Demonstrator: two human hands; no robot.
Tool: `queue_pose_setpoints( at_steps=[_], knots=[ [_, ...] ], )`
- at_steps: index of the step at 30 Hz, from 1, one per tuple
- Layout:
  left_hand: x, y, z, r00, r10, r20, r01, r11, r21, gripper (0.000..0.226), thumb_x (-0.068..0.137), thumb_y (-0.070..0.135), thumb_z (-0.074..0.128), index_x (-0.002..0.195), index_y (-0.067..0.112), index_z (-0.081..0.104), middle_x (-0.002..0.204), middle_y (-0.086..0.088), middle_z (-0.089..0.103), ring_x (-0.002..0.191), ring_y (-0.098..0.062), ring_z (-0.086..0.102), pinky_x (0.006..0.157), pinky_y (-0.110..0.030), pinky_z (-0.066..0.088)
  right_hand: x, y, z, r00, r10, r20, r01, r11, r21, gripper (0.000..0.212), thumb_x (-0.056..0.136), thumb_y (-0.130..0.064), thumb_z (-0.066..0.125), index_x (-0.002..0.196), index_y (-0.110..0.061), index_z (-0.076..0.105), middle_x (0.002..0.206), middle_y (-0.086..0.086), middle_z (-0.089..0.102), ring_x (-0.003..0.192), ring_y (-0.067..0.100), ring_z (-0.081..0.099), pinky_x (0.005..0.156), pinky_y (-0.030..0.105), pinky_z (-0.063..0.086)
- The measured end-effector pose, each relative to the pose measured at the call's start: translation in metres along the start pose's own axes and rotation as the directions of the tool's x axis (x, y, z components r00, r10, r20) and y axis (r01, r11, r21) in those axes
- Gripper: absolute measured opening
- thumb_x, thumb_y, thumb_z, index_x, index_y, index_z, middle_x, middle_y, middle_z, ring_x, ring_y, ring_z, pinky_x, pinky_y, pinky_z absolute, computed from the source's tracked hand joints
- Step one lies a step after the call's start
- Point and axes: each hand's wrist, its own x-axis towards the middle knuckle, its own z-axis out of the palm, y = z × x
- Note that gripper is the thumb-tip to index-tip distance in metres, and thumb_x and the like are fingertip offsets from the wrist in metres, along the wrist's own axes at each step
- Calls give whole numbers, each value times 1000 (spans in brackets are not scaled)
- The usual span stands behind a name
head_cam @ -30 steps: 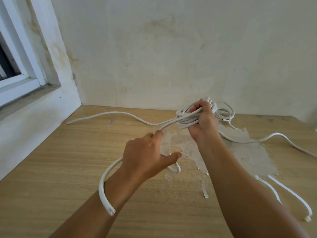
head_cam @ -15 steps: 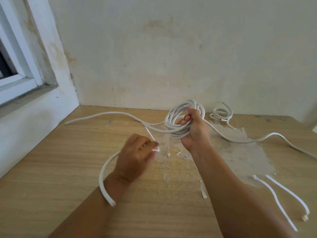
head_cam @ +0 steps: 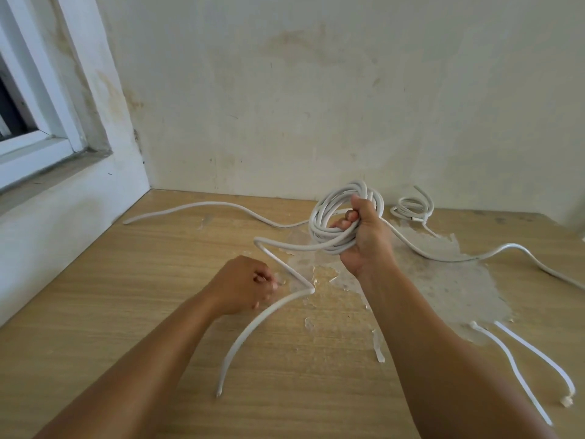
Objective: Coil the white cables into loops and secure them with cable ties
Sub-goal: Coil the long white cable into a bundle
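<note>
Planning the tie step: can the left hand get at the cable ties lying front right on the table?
Probably not easily: the left hand sits left of the right forearm, which crosses between it and the cable ties.

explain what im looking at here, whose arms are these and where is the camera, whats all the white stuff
No machine here: a person wears the camera on their head, so you look down along their own arms. The right hand grips a coil of white cable lifted above a wooden table. The cable's loose tail trails down to the table beside the left hand, whose fingers are curled; I cannot tell whether it holds anything. A smaller coil lies near the wall, another cable snakes across the table, and two cable ties lie at right.
</note>
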Motion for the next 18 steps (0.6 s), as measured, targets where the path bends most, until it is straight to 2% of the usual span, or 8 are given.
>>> queue_pose_setpoints(
  at_steps=[1, 2, 4, 5, 6, 11, 15, 18],
  knots=[
    [1, 2, -3, 991, -116, -62, 99, 967, -235, 15, 95, 19, 63, 91, 17, 78, 76, -2, 76, 58, -12, 67, 61, -27, 56, 0, 1, 0, 1000, 10, 9, -10, 1000, -1, 26, 93, -15, 70, 68, -14, 64, 55, -2, 54, 49, 12, 50, 54, 27, 47],
    [2, 9, -6, 970, -240, -40, 183, 825, -534, 23, 98, 17, 54, 97, 6, 75, 79, -10, 75, 59, -17, 66, 58, -30, 56, 0, 1, -1, 1000, 19, 16, -19, 1000, -3, 26, 93, -15, 70, 67, -14, 64, 55, -2, 53, 48, 11, 49, 53, 26, 47],
    [11, 20, -17, 932, -339, 128, 253, 357, -899, 35, 98, 21, 45, 106, -6, 67, 87, -20, 72, 66, -27, 69, 57, -34, 60, 0, 3, -2, 998, 38, 40, -38, 999, -9, 28, 93, -14, 70, 66, -14, 62, 55, -2, 52, 46, 12, 48, 53, 26, 47],
    [17, 25, -23, 921, -351, 170, 262, 232, -937, 38, 98, 22, 46, 109, -9, 64, 89, -23, 72, 70, -30, 72, 58, -36, 62, 0, 3, -3, 997, 49, 61, -48, 999, -16, 28, 93, -13, 69, 66, -14, 61, 54, -2, 51, 46, 12, 47, 56, 27, 46],
    [23, 30, -26, 914, -367, 174, 264, 211, -941, 36, 100, 22, 50, 110, -11, 63, 87, -23, 72, 69, -30, 74, 57, -37, 62, -2, 4, -4, 994, 60, 92, -57, 998, -29, 29, 93, -13, 68, 66, -14, 59, 53, -2, 49, 46, 12, 46, 60, 29, 45],
    [45, 57, -29, 894, -445, 46, 280, 477, -833, 18, 102, -4, 49, 94, -8, 65, 58, -10, 67, 49, -16, 65, 48, -26, 58, -13, 6, -10, 928, 166, 334, -116, 980, -163, 33, 98, -15, 56, 64, -16, 54, 48, -4, 43, 42, 11, 43, 70, 35, 45],
    [62, 55, -34, 863, -501, 57, 302, 423, -854, 18, 99, -3, 45, 92, -1, 61, 66, -6, 57, 44, -10, 51, 41, -19, 48, -20, -2, -16, 827, 312, 468, -191, 938, -288, 20, 89, -19, 63, 72, -15, 55, 47, -5, 41, 40, 10, 41, 68, 34, 49],
    [70, 52, -37, 851, -521, 67, 331, 431, -839, 11, 100, 17, 58, 94, 8, 61, 61, -1, 53, 39, -8, 43, 37, -18, 42, -24, -8, -21, 749, 427, 506, -194, 873, -448, 22, 80, -21, 74, 76, -13, 53, 48, -4, 41, 41, 11, 41, 70, 36, 49]
  ],
)
